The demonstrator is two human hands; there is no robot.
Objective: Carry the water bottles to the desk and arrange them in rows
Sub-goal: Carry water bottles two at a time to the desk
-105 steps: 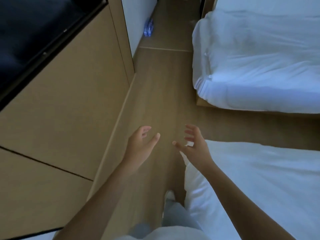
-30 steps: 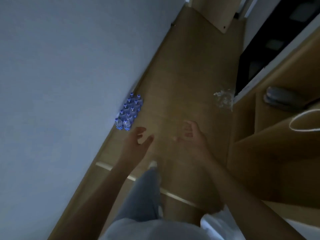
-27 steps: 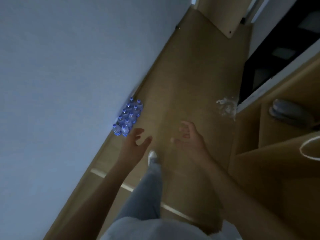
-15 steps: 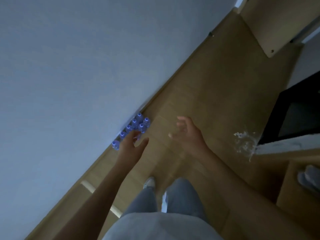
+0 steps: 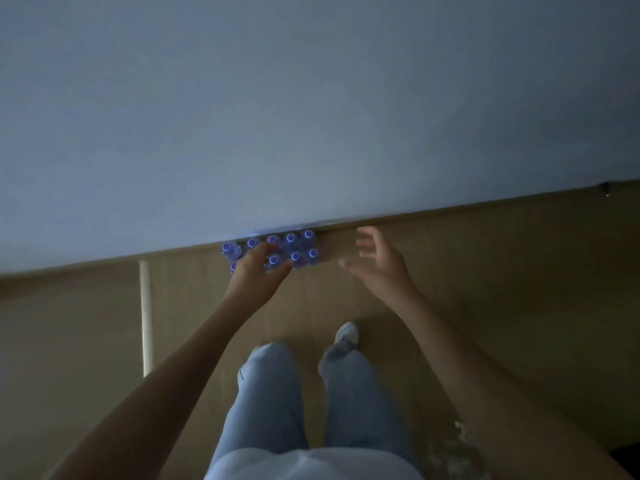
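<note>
Several small water bottles with blue caps (image 5: 294, 249) stand upright in two rows on the wooden floor, tight against the foot of the white wall. My left hand (image 5: 256, 277) reaches out above the left part of the group with fingers spread, covering some bottles; it grips nothing. My right hand (image 5: 379, 263) hovers open to the right of the bottles, a little apart from them. The room is dim.
The white wall (image 5: 311, 116) fills the upper half of the view. A pale threshold strip (image 5: 146, 317) crosses the wooden floor at left. My legs and white shoes (image 5: 346, 332) stand just behind the bottles. A crumpled clear plastic wrap (image 5: 453, 452) lies at bottom right.
I have walked from between the beds to the wall and turned to face the bottles. Both hands have moved forward; the left now overlaps the bottle group.
</note>
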